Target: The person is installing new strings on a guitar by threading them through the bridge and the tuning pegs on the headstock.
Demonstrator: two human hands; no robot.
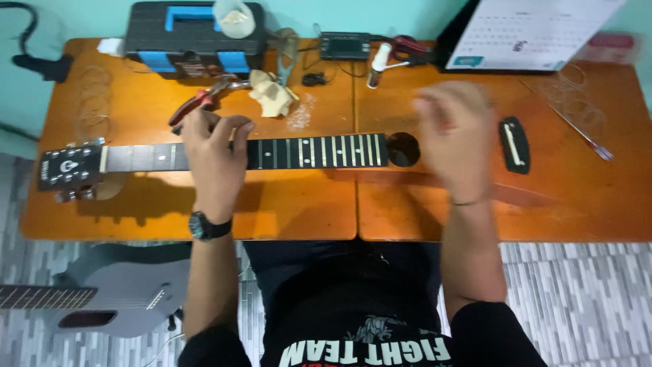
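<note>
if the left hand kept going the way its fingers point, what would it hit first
Probably the red-handled pliers, lying just beyond the left hand that rests on the guitar neck; farther on stands the black and blue toolbox. Depth is unclear.

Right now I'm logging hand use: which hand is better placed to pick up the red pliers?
Probably the left hand: it rests on the guitar neck just below the red pliers. The right hand is blurred, over the guitar body.

Two guitars, two hands, one toolbox, one pliers
</note>
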